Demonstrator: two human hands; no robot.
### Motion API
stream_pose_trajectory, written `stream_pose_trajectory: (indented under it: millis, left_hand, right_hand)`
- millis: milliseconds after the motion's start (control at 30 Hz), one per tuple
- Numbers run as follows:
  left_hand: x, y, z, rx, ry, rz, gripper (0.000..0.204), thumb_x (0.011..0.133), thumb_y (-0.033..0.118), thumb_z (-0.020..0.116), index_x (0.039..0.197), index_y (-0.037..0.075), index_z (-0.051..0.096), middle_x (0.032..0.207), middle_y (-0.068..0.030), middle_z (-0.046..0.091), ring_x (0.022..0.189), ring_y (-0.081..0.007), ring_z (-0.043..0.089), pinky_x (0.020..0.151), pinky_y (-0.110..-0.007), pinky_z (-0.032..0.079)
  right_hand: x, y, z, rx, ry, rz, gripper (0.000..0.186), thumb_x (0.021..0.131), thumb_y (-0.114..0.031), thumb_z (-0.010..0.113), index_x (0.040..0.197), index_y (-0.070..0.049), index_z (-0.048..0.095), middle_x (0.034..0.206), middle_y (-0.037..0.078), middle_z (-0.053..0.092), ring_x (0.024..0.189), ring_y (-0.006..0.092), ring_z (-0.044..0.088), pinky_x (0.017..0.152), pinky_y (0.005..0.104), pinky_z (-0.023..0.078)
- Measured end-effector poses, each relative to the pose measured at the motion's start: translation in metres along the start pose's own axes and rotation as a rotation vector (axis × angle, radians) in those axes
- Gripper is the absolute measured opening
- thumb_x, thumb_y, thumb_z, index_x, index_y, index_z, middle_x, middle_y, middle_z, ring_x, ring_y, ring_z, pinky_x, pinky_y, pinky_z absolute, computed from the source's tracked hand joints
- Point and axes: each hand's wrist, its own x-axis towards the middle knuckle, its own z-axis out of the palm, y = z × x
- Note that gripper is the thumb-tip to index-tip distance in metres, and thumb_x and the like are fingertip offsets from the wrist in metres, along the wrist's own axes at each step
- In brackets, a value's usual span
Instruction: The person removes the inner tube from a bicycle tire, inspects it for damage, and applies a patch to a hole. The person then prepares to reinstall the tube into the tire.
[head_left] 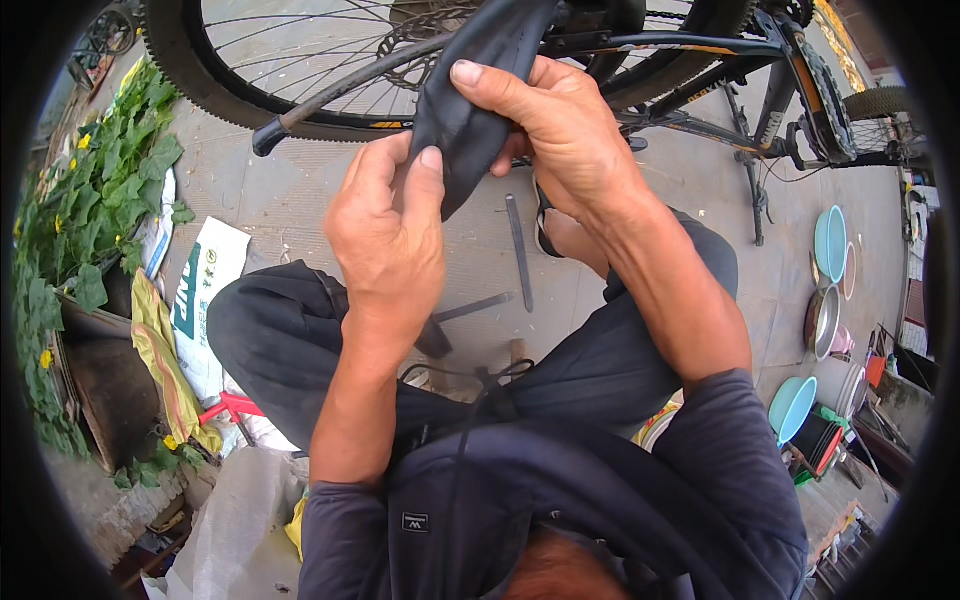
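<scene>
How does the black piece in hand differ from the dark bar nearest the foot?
The black piece is held by the left hand and right hand; the dark bar lies on the floor. The black piece looks broad and wrinkled; the dark bar, slim and straight. Both are dark.

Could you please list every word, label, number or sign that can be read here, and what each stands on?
I won't copy the wording, but I can say where it stands:
White sack: large pale letters on green, with smaller characters beside them.
Bicycle frame: pale lettering.
Dark shirt: small patch; its lower line is too small to read.
Held black piece: no lettering visible.
</scene>
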Motion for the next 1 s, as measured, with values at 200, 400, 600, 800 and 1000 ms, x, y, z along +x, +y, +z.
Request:
stream_pose_trajectory:
  millis: [200,400,600,800,1000]
  left_hand:
    - [0.004,0.010,-0.012,-0.836,-0.257,-0.266,0.022,0.100,0.014,0.059,0.108,-0.006,0.063,0.100,-0.0120,0.071,0.084,-0.0139,0.066,0.079,-0.028,0.052]
    - [0.004,0.004,-0.012,-0.941,-0.223,-0.344,0.022,0.099,0.016,0.060,0.107,-0.005,0.063,0.099,-0.0113,0.071,0.085,-0.0128,0.066,0.081,-0.028,0.052]
    - [0.007,0.017,-0.009,-0.687,-0.201,-0.339,0.020,0.096,0.017,0.065,0.101,-0.002,0.063,0.086,-0.0067,0.070,0.072,-0.0071,0.061,0.066,-0.022,0.049]
    - [0.012,0.010,0.001,-0.467,-0.065,-0.251,0.019,0.097,0.018,0.064,0.093,-0.001,0.064,0.076,0.0006,0.063,0.062,-0.0024,0.051,0.054,-0.020,0.042]
    - [0.014,-0.009,0.000,-0.486,-0.184,-0.184,0.022,0.096,0.020,0.067,0.099,-0.002,0.065,0.077,0.0005,0.064,0.066,-0.0026,0.054,0.056,-0.020,0.044]
  right_hand:
    - [0.003,-0.001,-0.009,0.157,-0.068,0.104,0.031,0.089,-0.031,0.074,0.088,0.000,0.068,0.072,0.005,0.068,0.053,0.0086,0.059,0.044,0.0202,0.046]
    - [0.005,0.003,-0.006,0.195,-0.101,0.117,0.031,0.091,-0.031,0.071,0.091,0.000,0.068,0.075,0.006,0.069,0.054,0.0100,0.061,0.044,0.0209,0.047]
    - [0.000,0.003,-0.002,0.103,-0.038,0.096,0.031,0.091,-0.032,0.072,0.092,-0.001,0.068,0.079,0.005,0.070,0.060,0.0096,0.062,0.047,0.0219,0.048]
    - [-0.010,0.009,0.017,0.047,-0.057,0.128,0.025,0.085,-0.029,0.078,0.094,-0.007,0.070,0.078,0.001,0.067,0.066,0.0091,0.063,0.052,0.0242,0.048]
    - [-0.008,0.007,0.010,0.029,-0.020,0.129,0.020,0.088,-0.021,0.075,0.091,-0.002,0.069,0.078,0.004,0.067,0.066,0.0113,0.063,0.053,0.0274,0.048]
